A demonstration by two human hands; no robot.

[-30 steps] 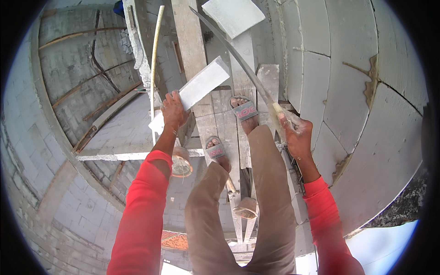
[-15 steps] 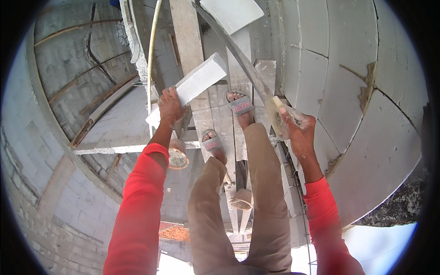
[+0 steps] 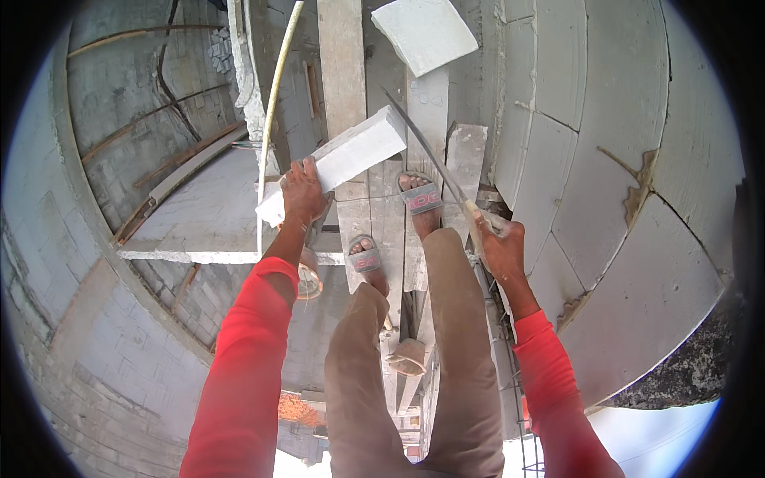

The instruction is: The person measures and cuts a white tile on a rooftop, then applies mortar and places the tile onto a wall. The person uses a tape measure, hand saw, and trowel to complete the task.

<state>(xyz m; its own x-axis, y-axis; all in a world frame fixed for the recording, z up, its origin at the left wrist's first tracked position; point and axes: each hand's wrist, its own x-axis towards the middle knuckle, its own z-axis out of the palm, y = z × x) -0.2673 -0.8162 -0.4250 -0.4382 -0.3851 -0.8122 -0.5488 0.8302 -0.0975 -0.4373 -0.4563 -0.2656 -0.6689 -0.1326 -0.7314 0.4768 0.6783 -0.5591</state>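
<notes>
My left hand (image 3: 304,191) is closed on a long white lightweight concrete block (image 3: 358,149), its fingers over the upper edge near the lower left end. The block lies slantwise, its far end up and to the right. In my right hand (image 3: 500,243) is the pale handle of a hand saw (image 3: 434,157). The saw's long dark blade points up and to the left, edge-on to me. Its tip is just beyond the block's far end; whether the blade touches the block I cannot tell.
I stand in sandals on wooden planks (image 3: 388,227). Another white block (image 3: 425,36) lies farther ahead. A block wall (image 3: 606,135) rises at right. A pale pole (image 3: 276,95) stands left. One bucket (image 3: 309,275) is left of my legs, another (image 3: 408,357) below, between them.
My right hand has moved slightly left and down, turning the saw so its blade looks thinner and sits closer to the block. My left hand still grips the block.
</notes>
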